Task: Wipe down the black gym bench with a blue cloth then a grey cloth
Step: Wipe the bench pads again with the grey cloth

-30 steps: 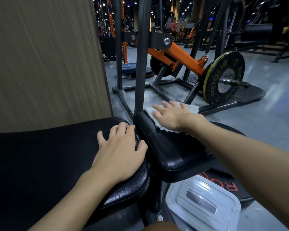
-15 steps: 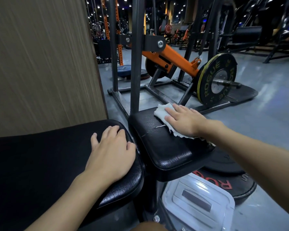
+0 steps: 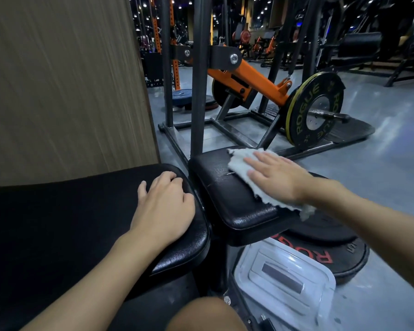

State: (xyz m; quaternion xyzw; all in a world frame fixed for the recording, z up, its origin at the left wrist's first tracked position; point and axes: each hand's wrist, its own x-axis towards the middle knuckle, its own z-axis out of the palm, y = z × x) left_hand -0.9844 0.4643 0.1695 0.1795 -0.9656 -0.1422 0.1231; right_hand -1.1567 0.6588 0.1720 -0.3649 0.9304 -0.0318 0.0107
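On the smaller pad (image 3: 215, 185) of the black counter (image 3: 86, 235), a pale cloth (image 3: 239, 160) is pressed under the right hand (image 3: 276, 179).
The frayed cloth is spread over the pad's far right part, one corner left hanging off the right edge. The right hand is laid on it palm down, fingers straight and slightly spread, nothing gripped. The left hand (image 3: 164, 209) is rested palm down on the end of the larger pad (image 3: 58, 211), just beside the gap between the pads, fingers loosely bent, nothing held. A clear plastic container (image 3: 285, 275) is seen on the floor (image 3: 380, 187) below the smaller pad, beside flat black weight plates (image 3: 342, 255).
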